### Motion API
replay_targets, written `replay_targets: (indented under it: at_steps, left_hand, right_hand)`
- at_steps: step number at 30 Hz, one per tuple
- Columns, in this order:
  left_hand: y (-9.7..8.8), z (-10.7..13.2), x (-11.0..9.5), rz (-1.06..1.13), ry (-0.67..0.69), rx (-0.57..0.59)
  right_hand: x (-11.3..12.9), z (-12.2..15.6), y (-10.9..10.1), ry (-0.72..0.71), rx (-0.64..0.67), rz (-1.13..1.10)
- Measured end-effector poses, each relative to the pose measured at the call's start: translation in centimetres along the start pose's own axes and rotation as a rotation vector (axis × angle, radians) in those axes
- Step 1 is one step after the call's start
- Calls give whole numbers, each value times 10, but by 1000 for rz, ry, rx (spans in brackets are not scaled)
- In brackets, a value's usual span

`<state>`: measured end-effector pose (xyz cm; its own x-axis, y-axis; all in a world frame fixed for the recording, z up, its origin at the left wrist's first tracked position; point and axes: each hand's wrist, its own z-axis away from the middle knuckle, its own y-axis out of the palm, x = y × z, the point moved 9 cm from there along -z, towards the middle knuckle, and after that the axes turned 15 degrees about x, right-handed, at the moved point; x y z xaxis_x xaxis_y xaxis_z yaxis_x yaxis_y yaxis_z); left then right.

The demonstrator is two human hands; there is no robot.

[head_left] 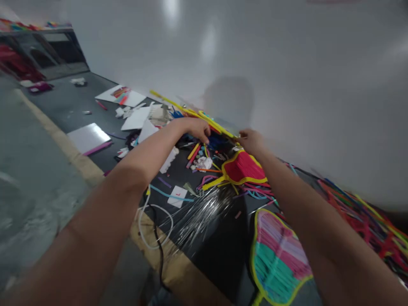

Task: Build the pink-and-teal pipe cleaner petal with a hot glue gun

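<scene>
Over a pile of craft bits by the wall, my left hand [198, 128] hangs with its fingers curled closed; I cannot make out what they hold, if anything. Farther right, my right hand [251, 141] pinches something too small to tell, by the end of long yellow pipe cleaners [216, 126]. Between and below both hands lies a fan shape of red pipe cleaners with a yellow rim [244, 168]. A second one, pink and teal with a yellow rim [277, 255], lies nearer me, partly behind my right forearm. Dark blue strands [215, 141] lie beneath my left fingers.
Silvery strands [204, 214] spread toward the table's tan edge [181, 272]. A white cable [149, 244] loops there. Loose pipe cleaners [366, 216] crowd the right side. White sheets [135, 118] and a white box [89, 138] lie left. A pale wall [287, 85] bounds the back.
</scene>
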<state>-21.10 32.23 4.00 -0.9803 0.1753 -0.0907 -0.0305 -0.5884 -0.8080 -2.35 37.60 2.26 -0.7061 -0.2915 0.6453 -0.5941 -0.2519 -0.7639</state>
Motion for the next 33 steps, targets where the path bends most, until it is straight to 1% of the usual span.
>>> replay_targets:
  at_steps: [1,3,4,5,6,7,8,9,10,11,12,13,14,15,17,19,21,22,24,27,29,31,32,33]
  left_hand:
    - [1,10,-7,51,96,40]
    - [-9,37,-8,214,233,4]
    - [-15,52,-3,297,266,-41]
    - [-24,68,8,385,267,-125]
    - [-34,85,24,473,243,-242]
    - [-43,104,42,557,204,-379]
    - [-49,124,59,630,166,-509]
    - [-53,142,72,684,143,-604]
    - [-54,158,80,720,138,-663]
    - [-54,172,85,740,144,-696]
    - [-53,184,86,750,155,-712]
    - [-53,197,86,760,157,-740]
    - [-52,209,87,778,153,-778]
    - [-50,221,89,808,150,-830]
    - [-46,242,93,878,170,-929]
    - [-40,257,101,951,191,-1025]
    - [-32,270,114,1008,176,-1124]
    - [-28,274,121,1033,157,-1165]
    - [-19,278,131,1077,123,-1224]
    - [-10,273,136,1114,102,-1248]
    - [-7,268,134,1091,80,-1263]
    - [-7,263,131,994,9,-1260]
    - [-8,259,127,902,-52,-1222]
    - [-8,253,122,793,-119,-1160]
  right_hand:
    - [4,7,0,-2,2,10]
    - [19,22,-2,-26,-21,20]
    - [30,31,-3,-59,-44,23]
    - [44,40,-3,-117,-72,24]
    - [60,49,0,-181,-77,12]
    - [76,57,8,-244,-41,-17]
    - [92,65,23,-301,48,-70]
    - [107,72,44,-347,194,-143]
    - [121,81,70,-373,385,-228]
    - [135,93,98,-385,586,-305]
    - [147,105,122,-386,747,-370]
    - [157,116,142,-379,861,-422]
    - [166,123,157,-367,921,-472]
    - [173,126,167,-348,931,-522]
    - [181,126,178,-304,894,-601]
    - [183,122,180,-265,851,-641]
    - [181,115,173,-250,813,-646]
    - [178,110,165,-252,772,-652]
    - [174,100,142,-282,650,-664]
    - [170,87,104,-369,466,-641]
    - [168,81,87,-405,389,-596]
    - [166,76,74,-411,331,-535]
    - [165,74,69,-408,305,-499]
    - [163,72,65,-403,277,-459]
